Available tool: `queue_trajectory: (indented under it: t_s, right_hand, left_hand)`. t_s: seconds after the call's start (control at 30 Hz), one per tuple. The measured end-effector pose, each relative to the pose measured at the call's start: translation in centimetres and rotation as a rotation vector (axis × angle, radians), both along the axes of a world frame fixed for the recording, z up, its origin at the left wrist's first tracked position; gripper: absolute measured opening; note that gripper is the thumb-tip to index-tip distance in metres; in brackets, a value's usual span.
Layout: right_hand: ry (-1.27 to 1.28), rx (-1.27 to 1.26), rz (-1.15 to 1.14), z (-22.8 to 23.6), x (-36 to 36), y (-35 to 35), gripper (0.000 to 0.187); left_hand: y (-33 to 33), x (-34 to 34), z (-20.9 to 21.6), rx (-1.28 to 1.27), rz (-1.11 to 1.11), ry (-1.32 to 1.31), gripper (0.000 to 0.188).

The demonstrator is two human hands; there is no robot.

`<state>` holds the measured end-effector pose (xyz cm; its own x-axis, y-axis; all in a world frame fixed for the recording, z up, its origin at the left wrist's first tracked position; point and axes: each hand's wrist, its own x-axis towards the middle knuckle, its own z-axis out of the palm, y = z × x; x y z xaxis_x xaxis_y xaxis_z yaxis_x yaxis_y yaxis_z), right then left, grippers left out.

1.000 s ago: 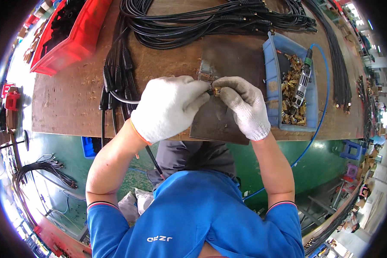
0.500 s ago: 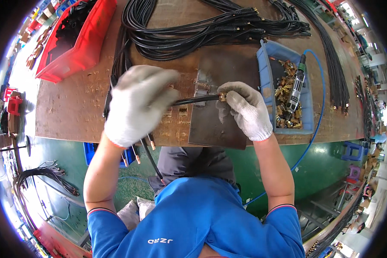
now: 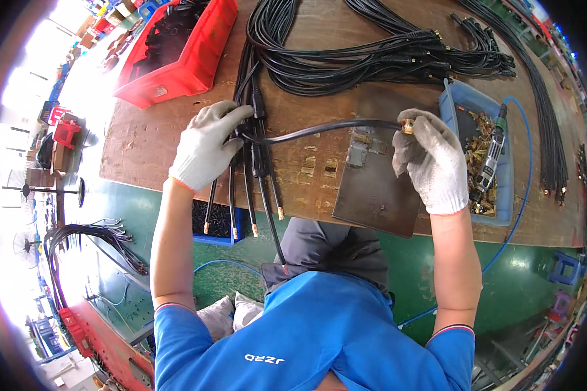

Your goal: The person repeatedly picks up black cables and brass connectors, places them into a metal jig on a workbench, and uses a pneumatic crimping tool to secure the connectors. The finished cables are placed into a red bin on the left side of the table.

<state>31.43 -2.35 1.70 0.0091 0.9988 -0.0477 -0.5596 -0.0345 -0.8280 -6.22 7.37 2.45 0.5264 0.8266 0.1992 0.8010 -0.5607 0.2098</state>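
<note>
A thin black cable (image 3: 326, 127) runs in a shallow bow between my two white-gloved hands. My right hand (image 3: 437, 159) pinches the brass fitting (image 3: 407, 126) at its right end, above a dark metal plate (image 3: 378, 195). At the left, my left hand (image 3: 205, 146) has thumb and fingers closed around black cable, beside a bundle of cables laid across the table's front edge. Several of these cable ends (image 3: 254, 229) hang over the edge, with bare copper-coloured tips. Black sleeves (image 3: 259, 156) sit on some of them. The fingertips of the left hand are partly hidden.
A blue bin (image 3: 510, 189) of brass fittings stands right of the plate, with an air tool (image 3: 492, 156) on a blue hose across it. Coiled black cables (image 3: 346, 62) lie at the back. A red bin (image 3: 195, 78) of black parts stands far left.
My left hand, blurred before, has gone from above the cable to the bundle and closed there. The hands are farther apart, and more cable shows between them. The whole view has shifted.
</note>
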Motion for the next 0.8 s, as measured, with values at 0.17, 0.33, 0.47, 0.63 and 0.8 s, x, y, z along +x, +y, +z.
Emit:
queue_trajectory:
  t_s: [0.17, 0.33, 0.47, 0.63, 0.8]
  right_hand:
    - [-0.082, 0.030, -0.086, 1.9, 0.4, -0.9, 0.028]
    - [-0.361, 0.095, -0.152, 3.8, -0.4, -4.2, 0.025]
    - [-0.584, 0.159, -0.061, 3.1, -1.0, -5.6, 0.028]
    - [-0.599, 0.141, -0.078, 2.6, -1.8, -6.6, 0.026]
    - [-0.673, 0.367, -0.081, 1.6, -1.0, -7.3, 0.028]
  left_hand:
    - [0.6, 1.5, -1.0, 0.104, -0.079, -0.020, 0.043]
    - [-2.4, 5.5, 0.2, -0.031, -0.187, -0.206, 0.046]
    - [-4.7, 8.0, 1.6, -0.247, -0.230, -0.292, 0.047]
    - [-6.1, 9.9, 1.7, -0.408, -0.221, -0.363, 0.051]
    - [-7.0, 10.2, 1.3, -0.527, -0.139, -0.458, 0.053]
